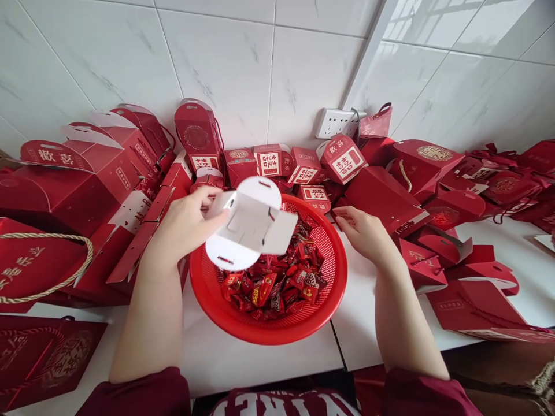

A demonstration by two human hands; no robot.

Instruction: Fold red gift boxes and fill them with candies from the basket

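Over a red plastic basket (277,335), an opened box (247,222) shows its white inside, with its rounded flaps spread apart. My left hand (193,222) grips the left side of that box, thumb at its edge. Red-wrapped candies (277,289) fill the bottom of the basket, partly hidden by the box. To the right of the basket rim, my right hand (359,231) is near small red boxes, its fingers bent; whether anything is between the fingertips is hidden.
Red gift boxes (78,179) crowd the left side, and more (377,193) lie on the right. Small red boxes (306,164) line the back by the tiled wall. A white power strip (338,123) leans there. The white table (260,364) runs in front.
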